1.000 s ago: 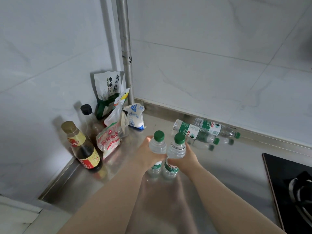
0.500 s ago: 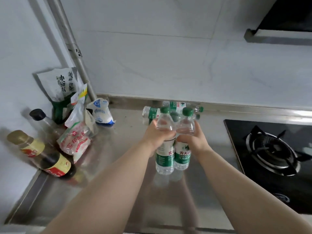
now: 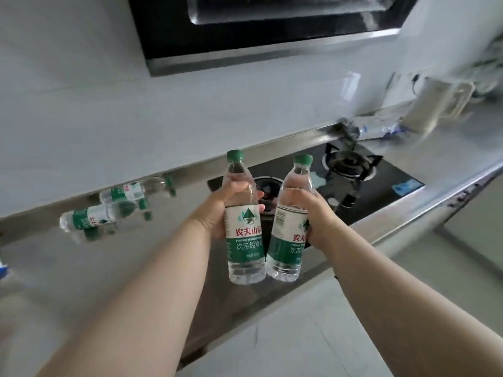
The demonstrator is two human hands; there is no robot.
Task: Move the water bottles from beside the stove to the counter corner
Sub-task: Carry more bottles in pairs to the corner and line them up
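Over the left front corner of the stove (image 3: pixel 381 191), in the head view: two upright water bottles with green caps, held in the air clear of the steel counter (image 3: pixel 54 281), one per hand. Left hand (image 3: pixel 215 213) wrapped round the upper body of the left bottle (image 3: pixel 245 240), thumb across the front above the label, fingertips showing past the far side. Right hand (image 3: pixel 318 213) curled round the right bottle (image 3: pixel 285 235) from its right side, fingers over the shoulder and the top of the label. Bases close together, contact unclear; necks leaning slightly apart. Clear water inside, white-and-green labels with red characters.

Left of the stove, lying on their sides on the counter: two more bottles of the same kind, caps pointing toward the stove. Nearer lying bottle (image 3: pixel 92 220) further left; farther lying bottle (image 3: pixel 130 190) close against the wall edge. Touching or apart: cannot tell through the blur.

Above the stove: dark range hood (image 3: pixel 272 44) on the pale wall. On the right half of the stove: burner grate (image 3: pixel 351 161). Past the right end of the stove: blurred clutter, too smeared to name.
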